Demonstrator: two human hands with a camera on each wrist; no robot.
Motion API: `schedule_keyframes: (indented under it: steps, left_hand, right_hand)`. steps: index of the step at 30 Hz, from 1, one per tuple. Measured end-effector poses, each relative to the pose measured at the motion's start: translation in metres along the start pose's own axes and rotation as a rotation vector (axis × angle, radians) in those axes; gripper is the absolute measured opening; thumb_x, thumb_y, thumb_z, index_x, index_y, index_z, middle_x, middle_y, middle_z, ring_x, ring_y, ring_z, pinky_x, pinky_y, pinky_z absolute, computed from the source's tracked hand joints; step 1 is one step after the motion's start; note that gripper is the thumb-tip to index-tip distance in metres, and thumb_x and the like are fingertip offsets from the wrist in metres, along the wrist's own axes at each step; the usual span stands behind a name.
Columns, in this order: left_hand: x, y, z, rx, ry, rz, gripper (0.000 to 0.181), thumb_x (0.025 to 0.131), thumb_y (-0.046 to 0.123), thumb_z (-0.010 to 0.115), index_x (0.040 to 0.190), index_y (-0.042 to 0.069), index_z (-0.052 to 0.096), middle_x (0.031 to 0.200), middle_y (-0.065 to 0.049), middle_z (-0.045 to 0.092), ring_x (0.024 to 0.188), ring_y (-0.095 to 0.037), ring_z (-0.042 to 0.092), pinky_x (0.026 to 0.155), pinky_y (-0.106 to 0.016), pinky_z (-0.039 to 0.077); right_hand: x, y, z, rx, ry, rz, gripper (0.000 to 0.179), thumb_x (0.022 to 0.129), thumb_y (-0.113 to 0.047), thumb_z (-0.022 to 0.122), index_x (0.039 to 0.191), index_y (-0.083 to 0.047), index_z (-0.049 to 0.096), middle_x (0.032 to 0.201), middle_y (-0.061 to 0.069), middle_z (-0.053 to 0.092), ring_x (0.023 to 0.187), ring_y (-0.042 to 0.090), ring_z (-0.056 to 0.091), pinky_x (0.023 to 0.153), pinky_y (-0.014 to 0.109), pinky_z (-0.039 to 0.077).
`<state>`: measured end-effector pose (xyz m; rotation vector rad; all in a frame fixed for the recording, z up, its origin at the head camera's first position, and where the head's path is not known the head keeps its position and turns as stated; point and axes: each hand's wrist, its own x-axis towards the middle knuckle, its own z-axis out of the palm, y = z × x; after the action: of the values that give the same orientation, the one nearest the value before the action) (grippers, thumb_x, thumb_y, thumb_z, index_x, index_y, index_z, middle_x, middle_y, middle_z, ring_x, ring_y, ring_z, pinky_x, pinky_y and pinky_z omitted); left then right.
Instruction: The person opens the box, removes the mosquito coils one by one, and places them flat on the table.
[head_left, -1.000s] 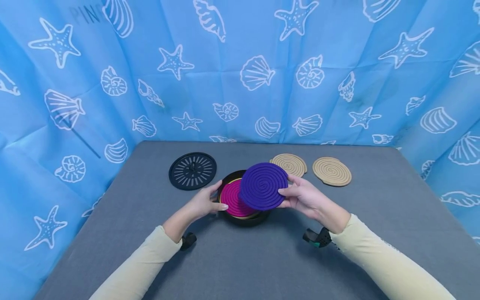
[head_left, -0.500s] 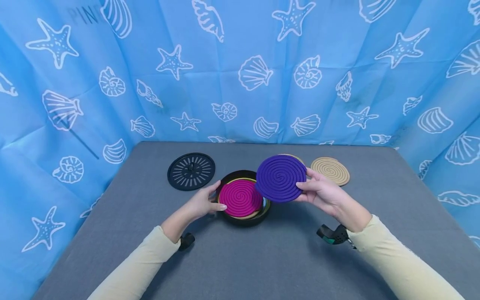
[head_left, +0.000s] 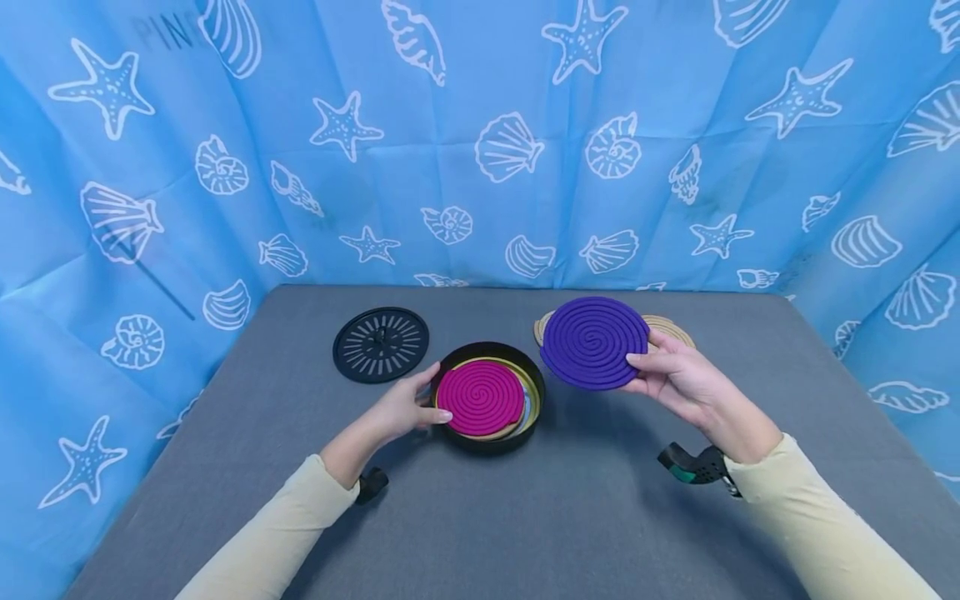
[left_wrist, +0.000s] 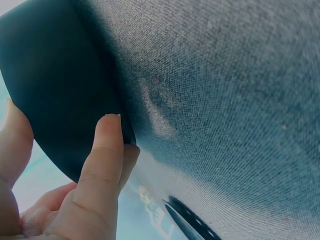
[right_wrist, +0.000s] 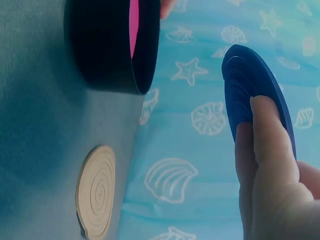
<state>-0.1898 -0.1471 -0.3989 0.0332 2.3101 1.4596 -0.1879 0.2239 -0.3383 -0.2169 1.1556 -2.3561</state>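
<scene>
My right hand [head_left: 686, 385] pinches a purple spiral coaster [head_left: 587, 342] by its right edge, thumb on its face. The right wrist view has the same coaster [right_wrist: 250, 85] nearly edge-on, raised above the table, with fingers flat along its back. My left hand [head_left: 402, 407] grips the left side of a round black container [head_left: 489, 447], its fingers [left_wrist: 102, 155] on the outer wall. A pink spiral coaster [head_left: 480, 396] lies at the container's top, overlapping a beige one beneath. Yellow and light blue edges show below these; the rest of the stack is hidden.
A black slotted disc with a small central knob [head_left: 381, 337] lies behind and left of the container. Two beige spiral coasters lie at the back right, one [head_left: 670, 327] partly covered from view by the purple coaster. A blue shell-print curtain [head_left: 450, 167] borders the grey table [head_left: 487, 533].
My right hand has carried the purple coaster right and away from over the container, uncovering the whole pink coaster. My left hand has stayed on the container's side.
</scene>
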Motion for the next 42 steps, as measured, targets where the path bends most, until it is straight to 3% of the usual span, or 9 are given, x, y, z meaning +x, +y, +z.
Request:
schedule_keyframes:
  steps: [8,14,19,36,42]
  left_hand:
    - [-0.001,0.002,0.001,-0.01,0.003,-0.01,0.084,0.088,0.008,0.072,0.156,0.013,0.022,0.157,-0.023,0.021,0.136,-0.041,0.036,0.094,-0.048,0.05]
    - [-0.002,0.004,0.001,-0.013,0.006,-0.02,0.084,0.088,0.008,0.071,0.156,0.013,0.022,0.157,-0.023,0.021,0.135,-0.041,0.036,0.094,-0.048,0.05]
    - [-0.002,0.004,0.001,-0.005,0.01,-0.018,0.084,0.088,0.007,0.072,0.156,0.013,0.022,0.157,-0.023,0.022,0.135,-0.041,0.037,0.094,-0.048,0.05]
    - [-0.002,0.003,0.001,0.016,0.012,-0.005,0.085,0.087,0.007,0.072,0.155,0.012,0.022,0.157,-0.023,0.022,0.135,-0.042,0.037,0.093,-0.048,0.05]
    - [-0.002,0.004,0.001,0.012,0.012,-0.012,0.085,0.087,0.007,0.072,0.155,0.012,0.023,0.157,-0.023,0.022,0.135,-0.042,0.037,0.094,-0.049,0.05]
  right_hand:
    - [-0.008,-0.008,-0.015,0.048,-0.022,-0.046,0.07,0.098,0.015,0.037,0.152,-0.012,0.001,0.124,0.012,0.061,0.11,0.029,0.063,0.089,0.044,0.053]
    - [-0.013,-0.015,-0.027,0.098,-0.043,-0.079,0.047,0.099,0.014,0.034,0.139,-0.009,0.036,0.123,0.016,0.06,0.11,0.032,0.063,0.09,0.045,0.053]
    - [-0.017,-0.021,-0.035,0.162,-0.088,-0.103,0.046,0.099,0.015,0.03,0.129,-0.009,0.056,0.124,0.018,0.06,0.111,0.034,0.062,0.09,0.046,0.053]
    - [-0.033,-0.034,-0.061,0.359,-0.081,-0.185,0.045,0.1,0.013,0.023,0.128,-0.002,0.055,0.124,0.023,0.059,0.113,0.037,0.059,0.093,0.052,0.05]
    - [-0.04,-0.039,-0.071,0.412,0.057,-0.202,0.047,0.101,0.012,0.026,0.134,-0.012,0.049,0.121,0.019,0.06,0.112,0.035,0.06,0.095,0.049,0.049]
